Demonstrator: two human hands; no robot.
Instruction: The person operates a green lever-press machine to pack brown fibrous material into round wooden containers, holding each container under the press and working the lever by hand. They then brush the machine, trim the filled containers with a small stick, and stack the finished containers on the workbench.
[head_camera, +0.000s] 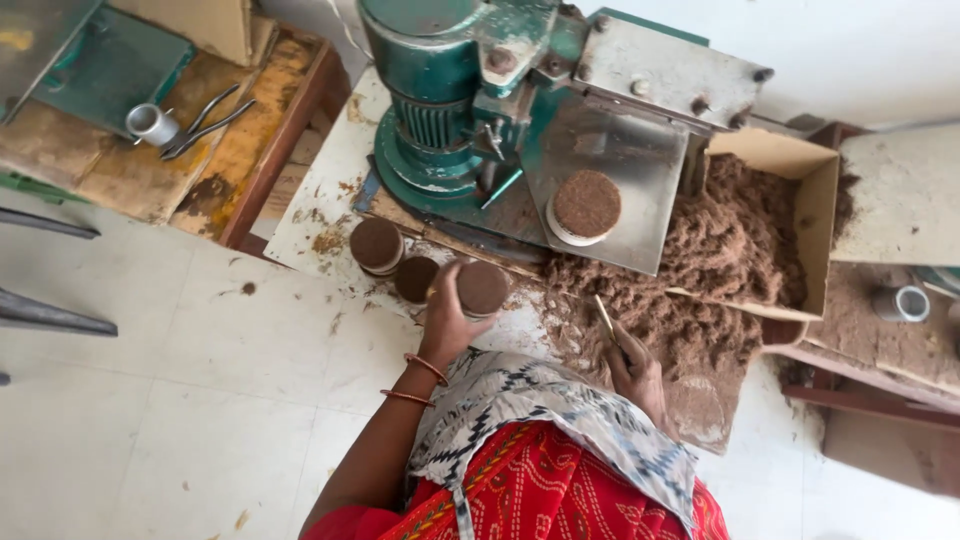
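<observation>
Within the left hand (447, 318), fingers wrap a round brown-filled cup (482, 288); the right hand (634, 372), in loose brown fibre (700, 270), pinches a thin wooden stick (605, 315).

Red printed garment; patterned scarf (545, 415); bangles (420, 380)

bright even daylight, soft shadows, sharp focus, slight wide-angle edge distortion.

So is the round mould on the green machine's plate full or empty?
Full. The round mould on the machine's metal plate is packed level to its rim with brown fibre; no bare metal shows inside.
</observation>
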